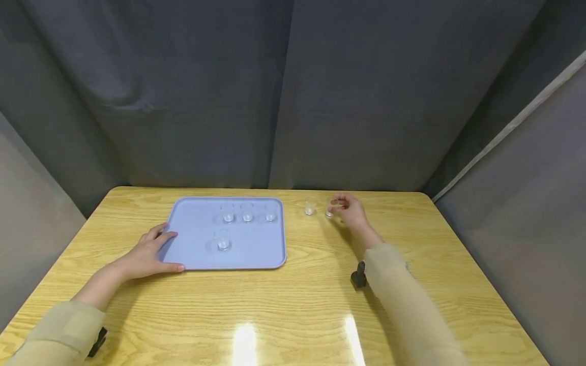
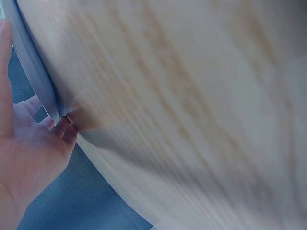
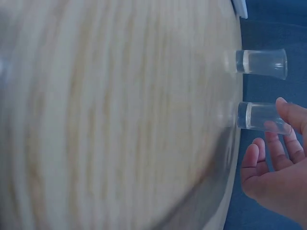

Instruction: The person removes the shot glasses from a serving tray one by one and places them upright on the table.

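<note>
My left hand (image 1: 145, 255) spreads around the near left corner of a lilac tray (image 1: 192, 256), thumb at the front rim and fingers along the left side. In the left wrist view, the fingertips are right at the tray's rim (image 2: 41, 76). With thumb and fingers, my right hand (image 1: 351, 211) pinches the upper part of a clear shot glass (image 3: 259, 116). Its base is at the wooden tabletop. Another shot glass (image 1: 310, 207) stands upright just left of it. Several more glasses are on the tray: a back row with a glass (image 1: 247, 213) in its middle, and one glass (image 1: 223, 240) nearer the front.
Dark grey curtains (image 1: 220, 101) hang behind the table's (image 1: 293, 305) far edge, with lighter panels at both sides. Black wrist devices are strapped at both sleeves, one (image 1: 359, 275) under the right cuff.
</note>
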Action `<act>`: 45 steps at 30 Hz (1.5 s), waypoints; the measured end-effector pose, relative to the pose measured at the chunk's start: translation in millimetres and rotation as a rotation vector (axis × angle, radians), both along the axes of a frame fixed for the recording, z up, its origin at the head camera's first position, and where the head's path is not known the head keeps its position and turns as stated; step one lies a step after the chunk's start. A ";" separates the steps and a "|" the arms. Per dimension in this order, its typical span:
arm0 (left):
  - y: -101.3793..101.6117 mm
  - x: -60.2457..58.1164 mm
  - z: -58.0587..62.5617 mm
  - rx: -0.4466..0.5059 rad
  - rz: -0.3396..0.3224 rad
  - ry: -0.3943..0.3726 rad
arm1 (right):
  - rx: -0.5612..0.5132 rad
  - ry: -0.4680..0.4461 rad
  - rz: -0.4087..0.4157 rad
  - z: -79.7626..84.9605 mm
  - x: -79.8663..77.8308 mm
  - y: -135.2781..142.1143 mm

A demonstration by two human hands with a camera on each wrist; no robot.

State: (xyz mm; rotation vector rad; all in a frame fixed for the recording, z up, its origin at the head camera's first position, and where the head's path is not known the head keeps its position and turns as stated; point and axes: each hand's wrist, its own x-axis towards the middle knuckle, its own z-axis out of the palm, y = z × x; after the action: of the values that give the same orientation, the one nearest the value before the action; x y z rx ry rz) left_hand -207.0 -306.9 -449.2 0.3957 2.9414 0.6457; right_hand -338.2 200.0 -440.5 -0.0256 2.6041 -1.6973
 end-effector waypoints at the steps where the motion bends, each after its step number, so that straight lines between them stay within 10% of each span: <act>1: 0.0 -0.2 -0.1 0.002 0.000 0.001 | 0.003 -0.004 -0.003 -1.3 -0.6 0.4; 20: 0.0 0.7 2.0 0.005 0.000 0.004 | 0.036 -0.011 0.060 -3.5 -4.5 7.8; 45: 0.5 0.3 1.6 0.003 0.002 -0.006 | 0.106 0.080 0.076 70.2 43.9 -9.0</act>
State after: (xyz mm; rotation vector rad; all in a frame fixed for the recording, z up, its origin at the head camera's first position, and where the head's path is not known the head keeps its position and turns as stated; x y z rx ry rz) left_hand -206.8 -306.4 -447.6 0.3903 2.9359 0.6497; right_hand -294.3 191.0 -370.3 -0.1911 2.7079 -1.5641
